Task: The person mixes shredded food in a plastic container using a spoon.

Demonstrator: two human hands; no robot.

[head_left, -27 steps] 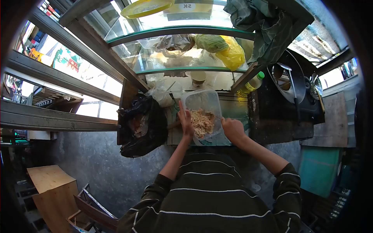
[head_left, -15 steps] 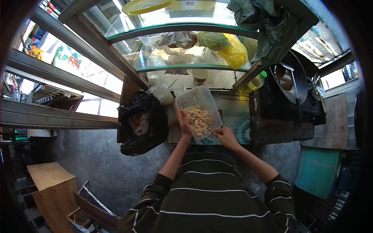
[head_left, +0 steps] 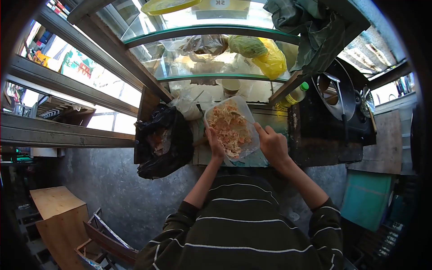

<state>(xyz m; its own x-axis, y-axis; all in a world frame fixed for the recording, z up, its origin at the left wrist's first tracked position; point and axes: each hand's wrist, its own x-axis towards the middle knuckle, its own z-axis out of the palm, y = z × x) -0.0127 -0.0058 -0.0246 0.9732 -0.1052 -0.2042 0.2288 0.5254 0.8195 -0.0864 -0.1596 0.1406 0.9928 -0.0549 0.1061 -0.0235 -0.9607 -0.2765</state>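
Observation:
A clear plastic container stands on the counter in front of me, tilted a little. Inside lies a pale shredded food mix with orange bits, spread up to the far end. My left hand grips the container's near left wall, thumb side against the rim. Over the right rim, my right hand is closed on a thin metal spoon, its index finger lying along the handle. The spoon's tip is in the food near the far side, partly buried.
Left of the container sits a black plastic bag, with a clear bag behind it. A paper cup and a green-capped bottle stand further back. A wok occupies the right side. Glass shelves rise ahead.
My right hand has moved from the container's near right corner up and right, carrying the spoon toward the far side. The food now reaches further up the container. My left hand stays at the wall.

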